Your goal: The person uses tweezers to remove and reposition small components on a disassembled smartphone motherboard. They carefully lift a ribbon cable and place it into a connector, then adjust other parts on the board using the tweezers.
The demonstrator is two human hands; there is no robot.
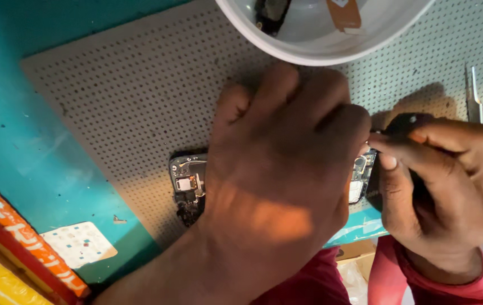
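- Perforated work mat point(139, 96): covers most of the teal bench; taken as the reference.
- White bowl point(320, 34): at the mat's far edge, holding small parts.
- Left hand point(278, 169): fingers curled down, pressing the opened phone point(187, 186) against the mat's near edge.
- Right hand point(445, 186): fingers pinched around a dark tool point(405, 125) at the phone's right end.
- Tweezers point(481, 90): on the mat's right edge, unused.
- Judgement: disassembly in hand; the next move calls for steady, light tool pressure.

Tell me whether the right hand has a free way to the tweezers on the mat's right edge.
Probably yes. The tweezers lie uncovered on the perforated mat, just above the right hand. But that hand already pinches a dark tool, so its fingers are occupied.
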